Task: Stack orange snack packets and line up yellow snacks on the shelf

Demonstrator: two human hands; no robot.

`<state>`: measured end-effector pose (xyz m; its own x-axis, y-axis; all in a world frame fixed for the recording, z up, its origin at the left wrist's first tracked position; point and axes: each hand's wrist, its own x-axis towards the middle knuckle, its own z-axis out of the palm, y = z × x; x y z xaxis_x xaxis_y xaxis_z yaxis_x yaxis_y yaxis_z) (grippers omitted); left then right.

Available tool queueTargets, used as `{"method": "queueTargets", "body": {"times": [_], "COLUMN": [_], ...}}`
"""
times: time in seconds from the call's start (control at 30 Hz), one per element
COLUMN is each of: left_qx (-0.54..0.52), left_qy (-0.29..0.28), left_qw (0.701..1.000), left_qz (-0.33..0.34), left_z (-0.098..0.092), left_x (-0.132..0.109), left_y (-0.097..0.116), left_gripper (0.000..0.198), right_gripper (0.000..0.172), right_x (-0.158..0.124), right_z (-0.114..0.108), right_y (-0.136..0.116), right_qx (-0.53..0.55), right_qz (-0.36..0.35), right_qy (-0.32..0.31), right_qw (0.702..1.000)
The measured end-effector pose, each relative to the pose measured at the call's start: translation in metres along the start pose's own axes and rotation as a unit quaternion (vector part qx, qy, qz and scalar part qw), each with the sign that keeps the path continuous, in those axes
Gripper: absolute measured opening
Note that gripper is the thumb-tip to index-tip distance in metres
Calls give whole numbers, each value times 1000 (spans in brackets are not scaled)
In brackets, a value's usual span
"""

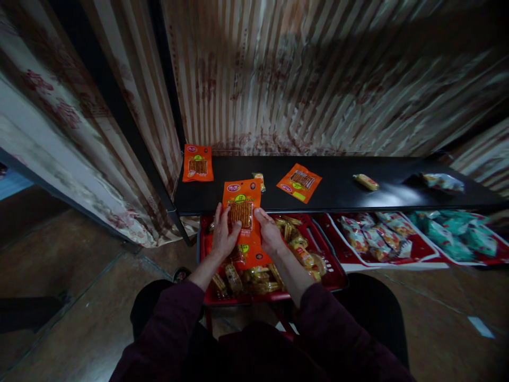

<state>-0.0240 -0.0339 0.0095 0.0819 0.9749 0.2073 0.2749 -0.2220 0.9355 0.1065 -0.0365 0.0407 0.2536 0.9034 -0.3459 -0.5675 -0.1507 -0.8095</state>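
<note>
Between my two hands is an orange snack packet (240,192) with a clear window showing brown strips. My left hand (225,233) grips its left side, thumb across the front. My right hand (270,231) is closed on its right edge. Below the packet is a red basket (336,270) full of wrapped yellowish snacks (262,281); another orange packet (254,259) lies among them, partly hidden by the held one. On the black shelf (246,162) ahead, one orange packet (198,163) lies at the left end and another (299,182) lies tilted near the middle.
A small wrapped snack (259,181) is on the shelf behind the held packet. Farther right lie a yellow wrapped snack (366,182) and a pale packet (442,182). Beneath the shelf, baskets hold white-red packets (376,236) and teal packets (457,233). A black post (169,95) rises at left.
</note>
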Motion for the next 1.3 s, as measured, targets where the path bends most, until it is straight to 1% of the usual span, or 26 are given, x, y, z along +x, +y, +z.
{"method": "queueTargets", "body": {"times": [0.1,0.2,0.27,0.33,0.4,0.47,0.53,0.7,0.77,0.87,0.97,1.03,1.07,1.17,1.23,1.3], "left_qx": [-43,-121,-186,-250,-303,-340,-375,-472,-482,-477,-467,-487,-507,-568,-588,-599], "left_qy": [-11,-44,-62,-67,-63,-53,-48,-47,-39,-30,5,11,0,-40,-42,-33], "left_qw": [999,991,980,963,946,931,913,847,832,823,823,813,803,759,738,727], "left_qz": [4,-21,-44,-68,-95,-125,-156,-239,-271,-306,-324,-318,-313,-315,-327,-333], "left_z": [3,5,7,7,8,8,9,5,3,-1,-3,-3,-4,-5,-7,-7], "left_x": [-8,-13,-15,-16,-16,-16,-17,-19,-19,-18,-15,-12,-11,-8,-6,-6], "left_y": [3,6,8,9,8,7,6,15,19,21,19,17,16,17,19,19], "left_gripper": [55,55,57,58,58,57,56,54,50,40,33,34,36,42,43,42], "right_gripper": [32,34,34,31,29,29,31,38,43,46,47,46,45,40,40,39], "right_x": [-13,-25,-31,-35,-37,-38,-41,-52,-56,-59,-58,-56,-55,-52,-51,-49], "right_z": [7,14,17,17,17,16,15,18,18,17,14,11,10,5,2,-1], "right_y": [-5,-6,-2,4,13,20,24,27,28,32,34,34,33,31,31,32], "right_qx": [-9,-36,-80,-146,-213,-276,-340,-447,-486,-533,-553,-568,-577,-608,-621,-628], "right_qz": [-18,-38,-64,-106,-158,-205,-235,-270,-278,-278,-295,-319,-333,-367,-378,-385], "right_qy": [4,-26,-53,-77,-73,-47,-33,-34,-38,-43,-52,-54,-56,-67,-69,-61], "right_qw": [1000,998,993,980,961,938,910,852,828,798,778,757,743,701,683,674]}}
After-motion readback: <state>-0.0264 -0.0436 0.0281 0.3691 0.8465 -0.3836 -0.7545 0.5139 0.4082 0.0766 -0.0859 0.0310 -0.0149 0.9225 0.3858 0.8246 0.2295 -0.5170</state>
